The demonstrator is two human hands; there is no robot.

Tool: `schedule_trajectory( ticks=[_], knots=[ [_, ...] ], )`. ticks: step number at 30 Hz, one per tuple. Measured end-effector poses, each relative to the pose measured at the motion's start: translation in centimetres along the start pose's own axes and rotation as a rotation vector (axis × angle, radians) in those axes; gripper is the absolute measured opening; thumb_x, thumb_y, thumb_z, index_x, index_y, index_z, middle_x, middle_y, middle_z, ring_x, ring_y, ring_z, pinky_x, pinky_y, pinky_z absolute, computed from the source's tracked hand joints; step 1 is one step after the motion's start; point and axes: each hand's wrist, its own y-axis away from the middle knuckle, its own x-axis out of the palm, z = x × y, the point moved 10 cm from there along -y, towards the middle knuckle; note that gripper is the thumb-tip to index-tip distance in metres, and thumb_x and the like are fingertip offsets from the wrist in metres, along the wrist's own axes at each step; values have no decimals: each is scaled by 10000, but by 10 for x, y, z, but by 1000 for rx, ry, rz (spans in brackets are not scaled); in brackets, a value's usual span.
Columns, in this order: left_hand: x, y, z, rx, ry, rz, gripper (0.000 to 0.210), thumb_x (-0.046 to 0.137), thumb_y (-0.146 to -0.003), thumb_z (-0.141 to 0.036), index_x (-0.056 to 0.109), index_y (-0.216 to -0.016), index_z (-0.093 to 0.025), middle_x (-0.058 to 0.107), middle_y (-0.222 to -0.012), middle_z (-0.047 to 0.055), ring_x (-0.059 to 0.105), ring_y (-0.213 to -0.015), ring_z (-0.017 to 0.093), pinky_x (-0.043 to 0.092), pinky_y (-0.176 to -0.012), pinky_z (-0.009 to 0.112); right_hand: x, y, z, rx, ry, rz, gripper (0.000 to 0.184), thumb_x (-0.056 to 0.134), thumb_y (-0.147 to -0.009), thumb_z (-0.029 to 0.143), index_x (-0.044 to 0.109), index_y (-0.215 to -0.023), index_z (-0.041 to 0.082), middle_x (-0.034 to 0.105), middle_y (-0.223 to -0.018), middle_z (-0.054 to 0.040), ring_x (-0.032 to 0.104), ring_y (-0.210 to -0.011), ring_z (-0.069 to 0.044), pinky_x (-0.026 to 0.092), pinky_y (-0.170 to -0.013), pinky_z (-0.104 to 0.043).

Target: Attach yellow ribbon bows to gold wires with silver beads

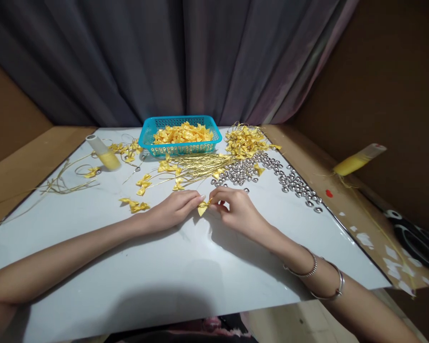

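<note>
Between my fingertips, just above the white tabletop (157, 267), is a small yellow ribbon bow (202, 208). My left hand (173, 208) pinches it from the left side, thumb on top. From the right, my right hand (236, 209) pinches at the bow's other edge with thumb and index finger; whether a thin cord is also in the fingers is too small to tell. Loose yellow bows (135, 206) lie left of my left hand. Beyond both hands spreads a bundle of gold cords (203, 166), and silver bead-like rings (238, 172) are scattered to its right.
A blue basket (180, 148) of yellow bows stands at the back, beside a pile of corded bows (246, 140). A yellow thread spool (105, 153) stands left; another spool (357, 161) and black scissors (414, 238) are at the right. Curtain (186, 62) hangs behind.
</note>
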Motion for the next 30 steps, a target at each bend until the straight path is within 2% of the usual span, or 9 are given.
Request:
schedule_trajectory(
  ticks=[3, 9, 16, 30],
  knots=[
    [2, -1, -4, 50, -15, 13, 348, 302, -961, -334, 433, -680, -176, 468, -673, -1, 460, -688, 143, 371, -698, 288, -1, 0, -1, 0, 1, -11, 212, 518, -683, -38, 608, -639, 149, 648, -780, -36, 579, -678, -137, 408, -616, -231],
    [5, 1, -12, 146, -25, 11, 263, 290, -966, -294, 500, -859, -178, 549, -906, 46, 483, -897, 172, 377, -844, 319, 1, 1, -3, 10, 20, -4, 229, 505, -661, -52, 610, -639, 151, 649, -785, -31, 578, -676, -138, 407, -619, -236],
    [5, 3, -14, 146, -20, -5, 267, 274, -965, -279, 510, -887, -182, 551, -933, 57, 489, -926, 182, 383, -858, 323, 2, 2, -3, 31, 29, 9, 229, 516, -660, -62, 608, -629, 146, 645, -777, -35, 567, -653, -137, 393, -603, -233],
    [-1, 5, -17, 156, -19, -60, 264, 290, -970, -242, 532, -895, -167, 546, -964, 56, 495, -945, 170, 387, -863, 310, -1, 3, 5, -34, 24, -6, 262, 481, -695, -81, 620, -668, 139, 649, -819, -48, 595, -724, -153, 417, -646, -244]
  ],
)
